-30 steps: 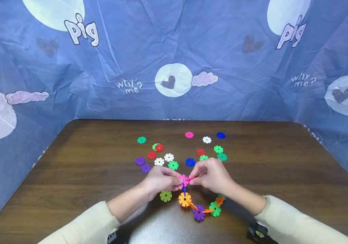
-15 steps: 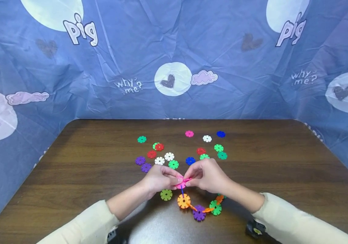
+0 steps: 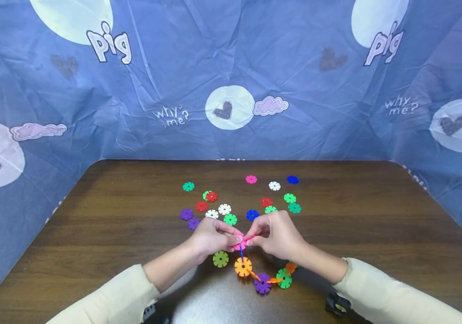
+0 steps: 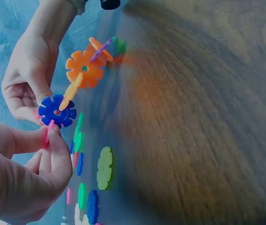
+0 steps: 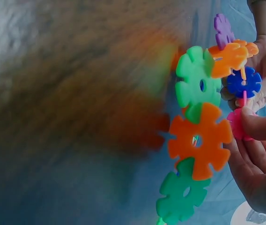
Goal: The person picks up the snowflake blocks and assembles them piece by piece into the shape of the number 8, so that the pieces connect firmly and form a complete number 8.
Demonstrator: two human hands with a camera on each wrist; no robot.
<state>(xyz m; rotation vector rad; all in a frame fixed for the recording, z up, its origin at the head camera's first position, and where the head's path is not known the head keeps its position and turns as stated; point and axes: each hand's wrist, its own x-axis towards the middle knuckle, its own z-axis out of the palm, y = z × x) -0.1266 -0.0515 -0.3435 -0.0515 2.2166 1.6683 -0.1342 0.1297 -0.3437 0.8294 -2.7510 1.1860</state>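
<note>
My left hand [image 3: 214, 237] pinches a pink notched plastic disc [image 4: 49, 130] between thumb and fingers, over the near middle of the table. My right hand [image 3: 278, 235] pinches a second pink disc [image 5: 236, 124], and the two pink discs meet edge to edge at the fingertips. A blue disc [image 4: 57, 111] is slotted onto the left hand's pink one. From it a chain of interlocked discs hangs down and curves right: light orange [image 3: 243, 267], purple [image 3: 262, 284], green [image 3: 284, 278] and orange [image 5: 201, 140]. My right wrist covers the chain's far end in the head view.
Loose discs lie flat on the brown table [image 3: 113, 234] beyond the hands, among them purple [image 3: 186, 214], white [image 3: 224, 209], red [image 3: 266, 202] and blue [image 3: 293, 180] ones. An olive-green disc [image 3: 220, 259] lies beside my left wrist. A blue printed cloth [image 3: 166, 67] surrounds the table.
My right hand has shifted slightly left, bringing its pink disc up against the left hand's. The left hand's pink disc has tipped a little, and the hanging chain has swung slightly left.
</note>
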